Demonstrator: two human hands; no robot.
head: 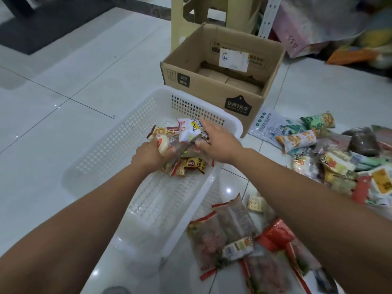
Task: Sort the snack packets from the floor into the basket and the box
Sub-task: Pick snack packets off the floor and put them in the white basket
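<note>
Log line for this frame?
stage: filling white basket | left grip: holds round packet | right grip: touching white packet, hold unclear | cardboard box: open | floor packets: unsorted

Beige stool (177, 18) at far side. Dark mat (48, 28) top left. White perforated post (269, 18) beside pink bag (290, 37).

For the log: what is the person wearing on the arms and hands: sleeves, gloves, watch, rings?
Nothing visible. The left hand and right hand are ungloved, both forearms bare to the frame edge; no sleeve, watch, bracelet or ring shows.
</note>
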